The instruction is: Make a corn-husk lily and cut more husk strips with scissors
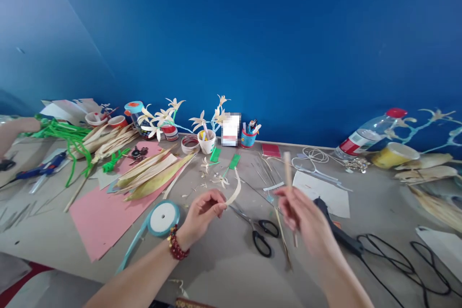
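My left hand [207, 211] pinches the lower end of a curved, pale petal-like strip [234, 191], its tip pointing up. In my right hand [299, 207] is a thin wooden stick [288, 169], held upright and a little blurred. Between and below the hands lie scissors [258, 231] with black handles, partly behind my left fingers. Beside them are dry stalks [284, 240]. A roll of light blue ribbon [163, 217] lies left of my left wrist. Small cream flower pieces [221, 180] are scattered on the table beyond my hands.
Dried husks [151, 178] rest on pink paper [108, 216] at left. A black glue gun [337, 226] with a looping cord lies right of my right hand. Husk flowers [164, 115], cups and a bottle [371, 134] line the blue wall. Another person's arm [14, 132] reaches in at far left.
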Available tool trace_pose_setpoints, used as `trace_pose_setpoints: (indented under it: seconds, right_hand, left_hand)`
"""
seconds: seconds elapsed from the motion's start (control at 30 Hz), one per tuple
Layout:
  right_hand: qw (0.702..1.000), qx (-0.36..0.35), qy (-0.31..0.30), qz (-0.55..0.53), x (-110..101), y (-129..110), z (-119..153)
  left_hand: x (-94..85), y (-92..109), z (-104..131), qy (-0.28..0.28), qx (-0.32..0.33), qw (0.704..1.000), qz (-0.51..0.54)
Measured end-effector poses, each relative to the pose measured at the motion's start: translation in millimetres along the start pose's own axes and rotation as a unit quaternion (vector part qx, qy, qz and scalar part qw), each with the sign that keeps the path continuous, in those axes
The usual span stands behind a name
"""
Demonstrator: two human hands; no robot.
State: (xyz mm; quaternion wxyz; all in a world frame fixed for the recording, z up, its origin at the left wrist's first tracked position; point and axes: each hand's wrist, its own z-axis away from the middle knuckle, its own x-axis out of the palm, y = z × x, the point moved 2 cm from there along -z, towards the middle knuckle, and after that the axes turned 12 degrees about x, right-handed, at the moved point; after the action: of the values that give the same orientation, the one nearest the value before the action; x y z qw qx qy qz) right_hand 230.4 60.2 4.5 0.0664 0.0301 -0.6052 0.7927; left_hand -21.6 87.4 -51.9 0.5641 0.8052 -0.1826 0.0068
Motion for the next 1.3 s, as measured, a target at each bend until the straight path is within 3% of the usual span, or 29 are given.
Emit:
trace_pose_setpoints:
  seconds: [0.13,0.23,0.3,0.4,0.47,0.57,0.67,0.77,0.9,1.03,1.3]
  right_hand:
    - [0.974,0.015,-0.121,0.19,40,27,-2]
    - [0.967,0.018,-0.157,0.198,52,37,5]
    - [0.984,0.036,-0.121,0.129,52,37,6]
    - [0.999,0.033,-0.001,-0.028,42,33,1]
    - [0.998,0.04,0.014,-0.042,37,33,-4]
    - [0.984,0.086,-0.108,0.112,43,37,-3]
    - [0.95,0.035,-0.201,0.237,57,37,7]
    - [0.93,-0.054,-0.203,0.301,69,35,16]
    - [0.923,-0.07,-0.177,0.334,74,40,19]
    - [0.926,-0.054,-0.197,0.317,71,43,19]
    - [0.939,0.056,-0.309,0.137,62,42,21]
  left_hand:
    - [2.7,7,5,0.013,0.037,0.999,0.003]
    - [1.7,10,9,0.021,0.064,0.998,-0.006]
    - [1.3,11,11,0.027,0.083,0.996,-0.011]
    - [1.2,16,13,0.028,0.121,0.992,-0.02]
    - [1.2,20,13,0.016,0.147,0.989,-0.026]
    - [1.1,24,11,-0.01,0.157,0.986,-0.046]
    - [2.6,23,9,-0.036,0.128,0.987,-0.086]
    - [8.0,21,12,-0.088,0.11,0.983,-0.119]
    - [14.5,20,15,-0.132,0.117,0.975,-0.133]
    - [14.5,19,16,-0.144,0.136,0.972,-0.126]
    - [7.9,19,11,-0.154,0.163,0.966,-0.132]
